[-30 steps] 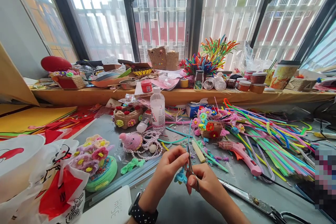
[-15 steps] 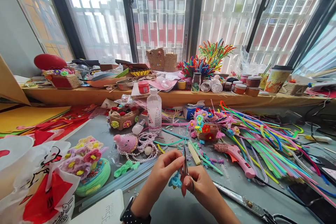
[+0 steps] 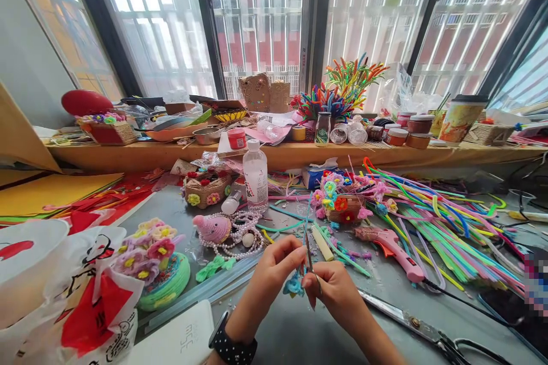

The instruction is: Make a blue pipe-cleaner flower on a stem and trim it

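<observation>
In the head view, my left hand (image 3: 279, 267) is pinched around a light-blue pipe-cleaner flower (image 3: 293, 285), with a thin blue stem rising above the fingers. My right hand (image 3: 333, 286) grips small scissors (image 3: 309, 252), whose blades point up beside the stem and the left fingertips. Whether the blades touch the stem I cannot tell. Just beyond the hands lies a cream-coloured stick (image 3: 322, 244). Large scissors (image 3: 413, 322) rest on the table to the right of my right hand.
A pink glue gun (image 3: 394, 248) with a black cord lies at right, near bundled pipe cleaners (image 3: 454, 239). A clear bottle (image 3: 256, 174), a pink crocheted toy (image 3: 212, 228) and pearl strings stand ahead-left. Nearer left are a flower-topped green piece (image 3: 166, 282) and a white box (image 3: 175, 336).
The whole view has shifted slightly, so things appear a little farther right. Both hands stay close together, still holding the blue flower and the small scissors.
</observation>
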`<state>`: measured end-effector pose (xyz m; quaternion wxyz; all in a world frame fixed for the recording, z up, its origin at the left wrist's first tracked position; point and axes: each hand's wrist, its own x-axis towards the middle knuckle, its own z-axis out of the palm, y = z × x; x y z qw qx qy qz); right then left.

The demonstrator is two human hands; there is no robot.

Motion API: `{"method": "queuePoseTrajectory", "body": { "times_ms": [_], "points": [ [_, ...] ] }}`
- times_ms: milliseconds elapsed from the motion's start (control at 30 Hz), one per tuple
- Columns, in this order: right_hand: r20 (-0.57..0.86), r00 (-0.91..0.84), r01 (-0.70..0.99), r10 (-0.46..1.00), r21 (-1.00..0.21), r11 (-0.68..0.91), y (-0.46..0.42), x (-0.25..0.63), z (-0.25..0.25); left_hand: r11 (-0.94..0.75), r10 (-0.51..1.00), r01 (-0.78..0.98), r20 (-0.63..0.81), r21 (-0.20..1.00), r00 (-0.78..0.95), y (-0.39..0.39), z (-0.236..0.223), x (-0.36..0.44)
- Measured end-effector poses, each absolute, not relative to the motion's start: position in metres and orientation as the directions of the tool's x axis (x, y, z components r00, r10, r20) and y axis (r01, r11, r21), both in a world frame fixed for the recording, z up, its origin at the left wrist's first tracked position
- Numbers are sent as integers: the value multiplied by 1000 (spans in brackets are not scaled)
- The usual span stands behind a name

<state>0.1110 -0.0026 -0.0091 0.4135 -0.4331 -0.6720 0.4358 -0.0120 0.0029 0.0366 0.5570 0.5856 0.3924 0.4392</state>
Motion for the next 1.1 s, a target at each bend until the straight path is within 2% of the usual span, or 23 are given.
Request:
{"method": "queuePoseTrajectory", "body": {
  "times_ms": [233, 467, 800, 1100],
  "points": [
    [196, -338, 157, 921, -953, 260, -2, 113, -10, -93, 955, -53, 104, 994, 277, 2, 35, -11],
    [208, -394, 106, 896, -957, 269, -5, 115, -3, -40, 905, -111, 83, 993, 418, 5, 29, -11],
    [202, -380, 151, 903, -949, 276, -4, 115, -3, -53, 882, -91, 89, 994, 463, 5, 27, -12],
    [187, -340, 220, 921, -937, 272, -1, 115, -5, -21, 898, -74, 52, 997, 436, 7, 26, -12]
  ]
}}
